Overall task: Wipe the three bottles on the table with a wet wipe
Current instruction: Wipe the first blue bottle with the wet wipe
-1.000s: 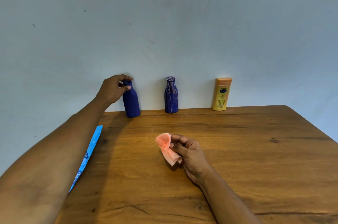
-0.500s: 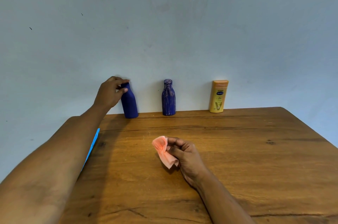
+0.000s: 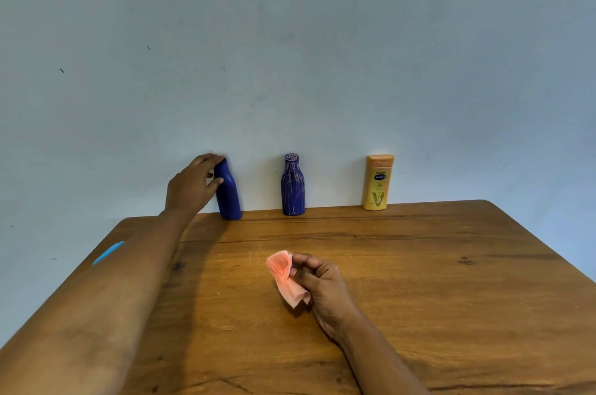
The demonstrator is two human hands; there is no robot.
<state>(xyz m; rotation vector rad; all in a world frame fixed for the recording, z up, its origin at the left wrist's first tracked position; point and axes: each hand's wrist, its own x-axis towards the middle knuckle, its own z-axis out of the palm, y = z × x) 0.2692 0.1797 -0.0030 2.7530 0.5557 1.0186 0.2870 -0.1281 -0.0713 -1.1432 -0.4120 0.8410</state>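
Note:
Three bottles stand along the table's far edge by the wall. My left hand (image 3: 190, 186) grips the neck and cap of the plain dark blue bottle (image 3: 229, 198) on the left, which leans slightly. A streaked blue bottle (image 3: 293, 188) stands upright in the middle. At the right is a yellow lotion bottle (image 3: 377, 183) with an orange cap. My right hand (image 3: 322, 288) hovers over the middle of the table and pinches a crumpled pink wet wipe (image 3: 285, 277).
The wooden table (image 3: 435, 281) meets a pale blue wall (image 3: 290, 56) at its far edge. A blue packet (image 3: 108, 253) lies at the table's left edge, mostly hidden behind my left forearm.
My left hand has stayed on the left bottle's top and tilted it a little. The right hand with the wipe barely shifted. My forearm now covers more of the blue packet.

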